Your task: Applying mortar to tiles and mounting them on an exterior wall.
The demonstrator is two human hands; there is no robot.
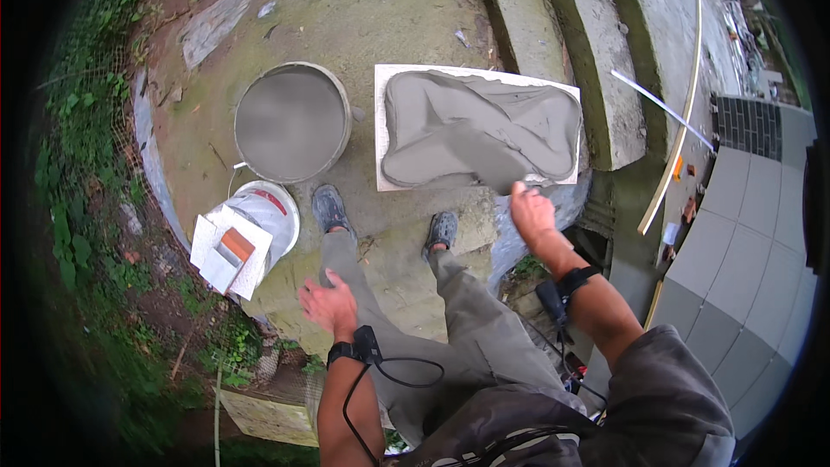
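My right hand [533,212] is closed on the handle of a trowel, whose mortar-smeared blade [486,158] lies against the front edge of a spread of wet grey mortar [432,117]. That mortar covers most of a white rectangular slab [380,130], leaving bare strips along its rim. Blade and mortar share one colour, so the trowel's outline is partly lost. With fingers spread and nothing in it, my left hand [328,304] hovers by my left leg. To the slab's left stands a round bucket [348,121] full of smooth grey mortar.
A white bucket [281,212] near my left foot carries white board pieces [207,233] and an orange-and-grey block [235,246]. Concrete steps [596,60] rise at the right, beside a long wooden strip [683,121] and grey tiles [735,182]. Plants [78,164] edge the left.
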